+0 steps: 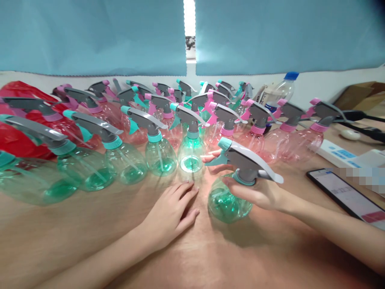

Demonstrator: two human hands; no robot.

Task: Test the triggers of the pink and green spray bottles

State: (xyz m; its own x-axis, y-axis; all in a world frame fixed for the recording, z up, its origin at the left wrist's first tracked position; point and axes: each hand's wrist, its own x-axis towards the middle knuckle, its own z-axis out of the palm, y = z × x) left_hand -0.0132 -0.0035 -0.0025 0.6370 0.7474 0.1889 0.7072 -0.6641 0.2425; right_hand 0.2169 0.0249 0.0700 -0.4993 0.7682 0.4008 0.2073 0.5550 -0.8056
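My right hand [255, 192] is closed round the neck of a green spray bottle [228, 204] with a grey and turquoise trigger head. The bottle tilts slightly, and I cannot tell whether its base touches the table. My left hand [171, 208] lies on the wooden table [192, 253], fingers stretched out and holding nothing. Just beyond both hands stands another green spray bottle [191, 154], the nearest in a front row. Further green bottles [126, 164] continue that row to the left. Pink spray bottles [252, 138] stand behind and to the right.
A phone [343, 194] lies on the right, near a white power strip [339, 154] and black cables [367, 124]. At the back stands a clear bottle with a blue cap [284, 90]. Red plastic [18, 136] lies at left, and a blue curtain [90, 36] hangs behind.
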